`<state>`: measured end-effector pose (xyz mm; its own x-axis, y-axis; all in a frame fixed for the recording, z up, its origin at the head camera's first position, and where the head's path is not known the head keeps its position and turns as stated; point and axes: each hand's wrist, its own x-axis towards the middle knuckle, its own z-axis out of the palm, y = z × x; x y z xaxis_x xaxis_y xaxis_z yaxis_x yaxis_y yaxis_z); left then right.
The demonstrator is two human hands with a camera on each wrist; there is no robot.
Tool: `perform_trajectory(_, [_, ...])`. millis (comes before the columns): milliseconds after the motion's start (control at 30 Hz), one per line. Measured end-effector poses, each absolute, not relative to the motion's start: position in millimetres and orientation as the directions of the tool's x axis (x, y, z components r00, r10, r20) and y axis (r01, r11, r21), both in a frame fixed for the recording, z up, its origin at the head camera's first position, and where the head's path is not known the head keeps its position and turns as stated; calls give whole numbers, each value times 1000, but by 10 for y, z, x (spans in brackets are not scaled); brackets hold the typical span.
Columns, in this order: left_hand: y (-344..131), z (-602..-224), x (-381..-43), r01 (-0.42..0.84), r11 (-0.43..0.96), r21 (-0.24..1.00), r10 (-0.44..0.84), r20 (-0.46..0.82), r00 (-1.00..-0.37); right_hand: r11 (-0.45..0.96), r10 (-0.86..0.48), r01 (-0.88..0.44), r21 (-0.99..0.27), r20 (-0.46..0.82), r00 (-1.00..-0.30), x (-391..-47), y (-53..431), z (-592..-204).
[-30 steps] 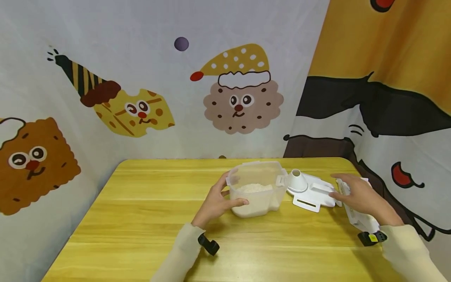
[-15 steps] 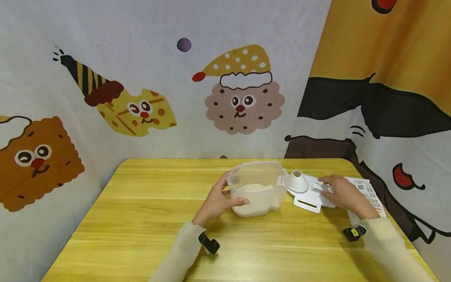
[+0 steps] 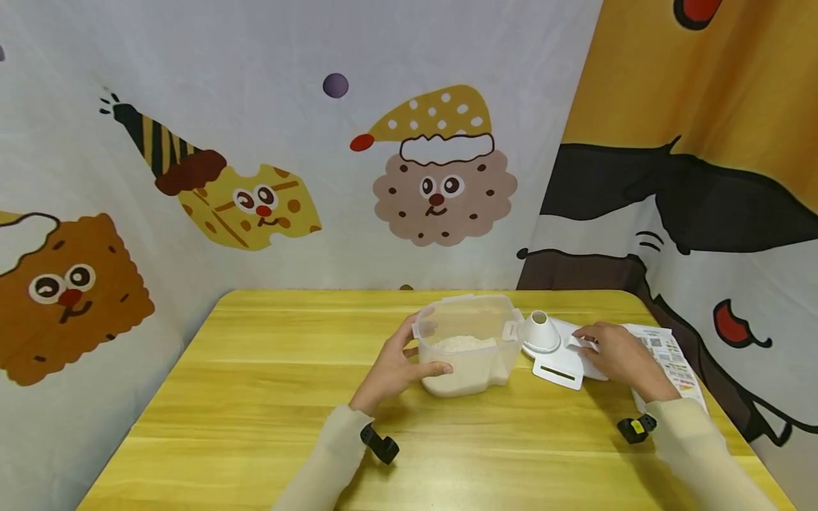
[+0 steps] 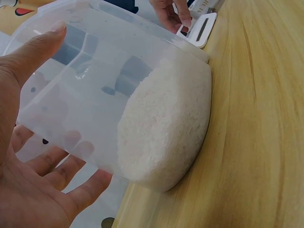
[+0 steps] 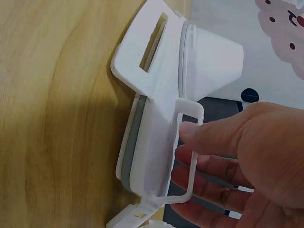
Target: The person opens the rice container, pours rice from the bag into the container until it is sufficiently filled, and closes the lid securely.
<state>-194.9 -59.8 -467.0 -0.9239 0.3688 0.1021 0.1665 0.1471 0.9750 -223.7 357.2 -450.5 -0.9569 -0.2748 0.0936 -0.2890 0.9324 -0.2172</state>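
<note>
White lid (image 3: 570, 360): where, and what changed?

On the table (image 3: 255, 397), just right of the clear container (image 3: 469, 382). Right hand (image 3: 623, 358) was at the printed packet (image 3: 671, 358) a second ago; now it pinches the lid's handle (image 5: 192, 176), thumb one side, fingers the other. Packet now lies flat. I'd log attention as shifted from packet to lid.

Left hand (image 3: 394, 369)?

Same spot, wide grip on the container's wall. White grains (image 4: 156, 118) fill its lower part.

Unclear bits?

Lid's underside hidden, can't tell if an edge is raised. Nor whether lid touches container. Packet's partly behind the right hand, print too small to read. Left wrist view crops the right hand at top.
</note>
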Motion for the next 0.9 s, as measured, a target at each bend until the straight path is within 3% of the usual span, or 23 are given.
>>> perform_trajectory(367, [-597,-4674,-1937,160,138,977,369,99,-924,948,-232,-248,-201,97,-968,-2216,3560,-4481])
perform_trajectory(900, [-600,-4672,-1945,169,148,975,368,104,-924,930,-188,-256,-263,255,-948,-2109,3561,-4160])
